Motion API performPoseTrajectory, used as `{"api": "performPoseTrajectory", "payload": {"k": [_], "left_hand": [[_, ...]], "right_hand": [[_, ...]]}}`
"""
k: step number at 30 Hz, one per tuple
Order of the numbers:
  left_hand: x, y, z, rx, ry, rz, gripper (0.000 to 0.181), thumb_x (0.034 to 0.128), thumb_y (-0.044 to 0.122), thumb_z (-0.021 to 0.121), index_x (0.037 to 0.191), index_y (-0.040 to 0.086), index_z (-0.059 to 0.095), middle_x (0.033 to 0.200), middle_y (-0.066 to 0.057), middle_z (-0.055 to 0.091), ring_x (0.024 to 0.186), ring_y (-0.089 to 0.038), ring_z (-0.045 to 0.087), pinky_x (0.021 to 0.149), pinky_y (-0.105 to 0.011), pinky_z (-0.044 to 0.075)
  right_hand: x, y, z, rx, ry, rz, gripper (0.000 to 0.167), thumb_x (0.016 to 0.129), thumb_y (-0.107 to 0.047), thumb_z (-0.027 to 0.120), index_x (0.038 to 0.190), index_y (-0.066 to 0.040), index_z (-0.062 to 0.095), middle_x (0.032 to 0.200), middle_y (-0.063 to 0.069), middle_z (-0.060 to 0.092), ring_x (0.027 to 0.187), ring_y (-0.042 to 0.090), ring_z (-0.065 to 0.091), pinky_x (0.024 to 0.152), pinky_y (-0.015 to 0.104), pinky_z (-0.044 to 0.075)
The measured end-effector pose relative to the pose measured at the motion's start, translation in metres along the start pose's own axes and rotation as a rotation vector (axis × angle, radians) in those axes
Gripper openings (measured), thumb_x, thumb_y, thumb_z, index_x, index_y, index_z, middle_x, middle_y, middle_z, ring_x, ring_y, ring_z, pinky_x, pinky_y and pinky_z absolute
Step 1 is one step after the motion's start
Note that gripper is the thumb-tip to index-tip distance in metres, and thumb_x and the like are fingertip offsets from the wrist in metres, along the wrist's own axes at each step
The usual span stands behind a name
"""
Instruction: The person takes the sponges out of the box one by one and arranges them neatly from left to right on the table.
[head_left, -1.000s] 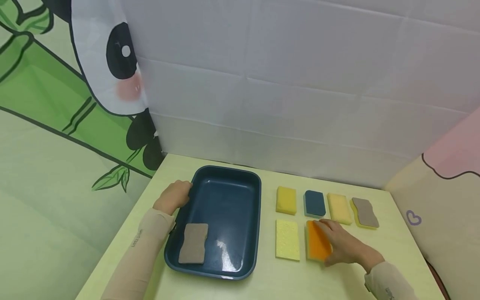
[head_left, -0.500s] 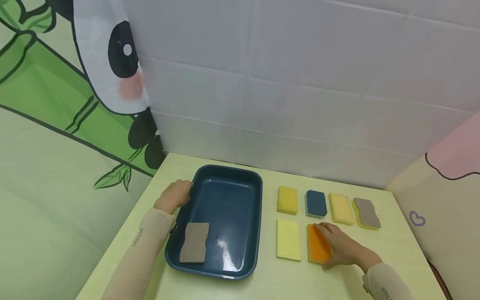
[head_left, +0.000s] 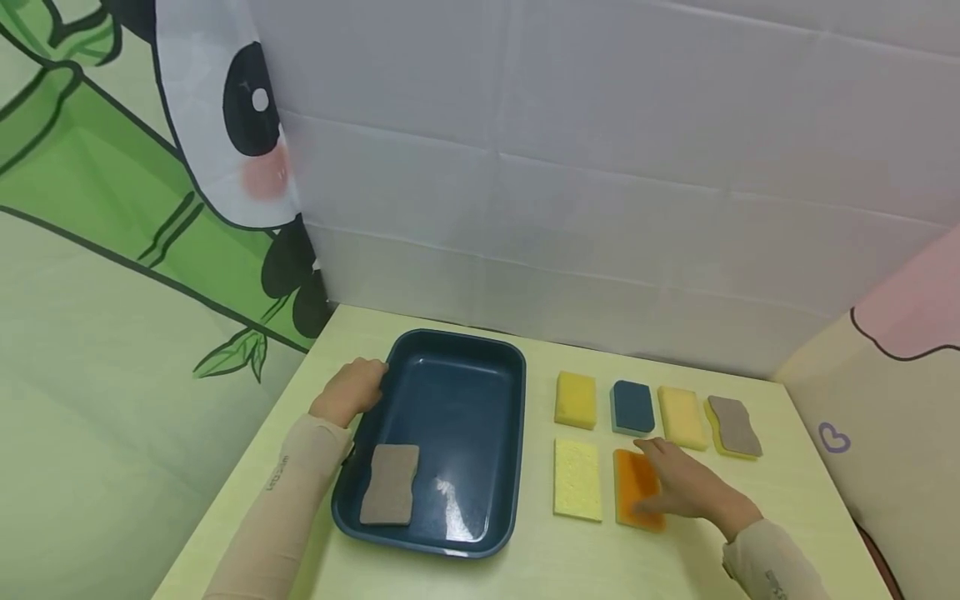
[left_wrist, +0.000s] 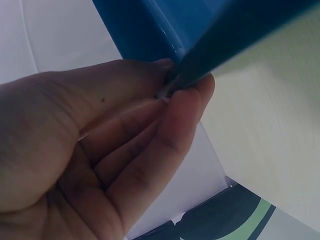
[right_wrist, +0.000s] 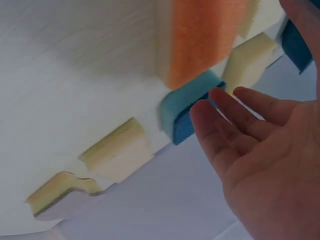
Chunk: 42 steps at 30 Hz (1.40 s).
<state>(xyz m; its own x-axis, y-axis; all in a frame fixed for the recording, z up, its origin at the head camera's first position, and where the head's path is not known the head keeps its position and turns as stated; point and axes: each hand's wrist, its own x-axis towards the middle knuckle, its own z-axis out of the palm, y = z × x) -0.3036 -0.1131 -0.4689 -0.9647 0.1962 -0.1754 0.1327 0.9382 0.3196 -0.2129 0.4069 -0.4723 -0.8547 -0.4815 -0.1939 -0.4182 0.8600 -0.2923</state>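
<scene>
My left hand (head_left: 352, 392) pinches the left rim of a dark blue tray (head_left: 517, 417); the left wrist view shows thumb and fingertips on either side of that rim (left_wrist: 200, 65). A grey wavy-edged sponge (head_left: 389, 485) lies in the tray's near left corner. My right hand (head_left: 686, 483) hovers over an orange-topped sponge (head_left: 628, 492), partly covering it in the head view. In the right wrist view its fingers are extended and apart from the orange sponge (right_wrist: 205, 40). Left of that sponge lies a flat pale yellow sponge (head_left: 577, 479).
Along the back of the table lie a yellow sponge (head_left: 575, 400), a blue sponge (head_left: 633, 407), a pale yellow-orange sponge (head_left: 682, 418) and a grey-topped yellow sponge (head_left: 734, 426). A white cloth wall (head_left: 525, 233) rises behind the table.
The right hand has set the orange sponge flat on the table and let go, fingers spreading and lifting off it. The left hand keeps its hold on the tray.
</scene>
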Motion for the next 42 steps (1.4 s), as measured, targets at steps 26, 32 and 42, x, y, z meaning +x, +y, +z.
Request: {"api": "performPoseTrajectory", "payload": {"k": [26,32,42], "left_hand": [[0.003,0.007,-0.002,0.011,0.012,-0.003,0.036,0.0890,-0.007,0.059,0.125,-0.008,0.063,0.112,-0.026,0.066,0.077,-0.026,0.059,0.072,-0.043,0.052],[0.003,0.006,-0.001,0.005,-0.003,-0.007,0.036,0.0902,-0.006,0.060,0.126,-0.009,0.061,0.114,-0.027,0.066,0.080,-0.027,0.060,0.076,-0.044,0.053],[0.003,0.005,-0.001,0.029,0.005,0.018,0.034,0.0885,-0.006,0.060,0.123,-0.007,0.064,0.110,-0.026,0.066,0.086,-0.031,0.065,0.076,-0.044,0.052]], "right_hand": [[0.107,-0.177,-0.012,-0.258,0.015,-0.251,0.102,0.076,-0.060,0.079,0.145,0.007,0.042,0.143,0.021,0.048,0.128,0.035,0.049,0.104,0.045,0.042],[0.130,-0.219,0.006,-0.368,-0.009,-0.305,0.103,0.075,-0.067,0.076,0.145,0.002,0.044,0.141,0.016,0.051,0.125,0.030,0.052,0.100,0.042,0.045],[0.160,-0.276,0.038,-0.471,-0.105,-0.325,0.104,0.074,-0.070,0.073,0.148,-0.004,0.043,0.140,0.007,0.051,0.121,0.020,0.053,0.095,0.033,0.047]]}}
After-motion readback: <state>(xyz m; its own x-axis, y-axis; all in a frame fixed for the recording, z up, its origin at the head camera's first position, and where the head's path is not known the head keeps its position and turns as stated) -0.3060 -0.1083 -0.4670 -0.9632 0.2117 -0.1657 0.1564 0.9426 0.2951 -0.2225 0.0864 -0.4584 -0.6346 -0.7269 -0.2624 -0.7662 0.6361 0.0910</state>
